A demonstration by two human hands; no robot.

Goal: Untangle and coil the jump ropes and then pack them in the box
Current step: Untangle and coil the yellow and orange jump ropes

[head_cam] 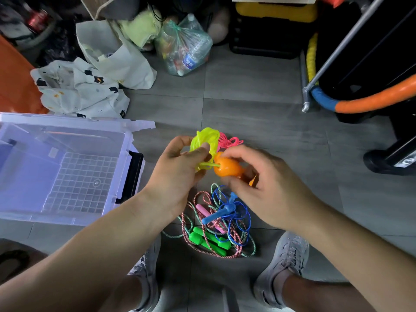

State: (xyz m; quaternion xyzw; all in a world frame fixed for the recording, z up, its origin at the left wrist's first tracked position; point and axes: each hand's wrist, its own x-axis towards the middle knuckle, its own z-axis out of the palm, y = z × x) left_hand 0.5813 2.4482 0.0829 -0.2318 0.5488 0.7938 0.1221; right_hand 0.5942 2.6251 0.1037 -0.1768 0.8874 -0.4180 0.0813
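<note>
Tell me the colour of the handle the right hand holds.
Orange; the handle shows best in the head view.

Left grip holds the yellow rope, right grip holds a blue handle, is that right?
No, the handle in the right grip is orange, not blue; the head view shows it. The left grip does hold the yellow rope.

Dim, bluish light; wide-angle edge distortion.
</note>
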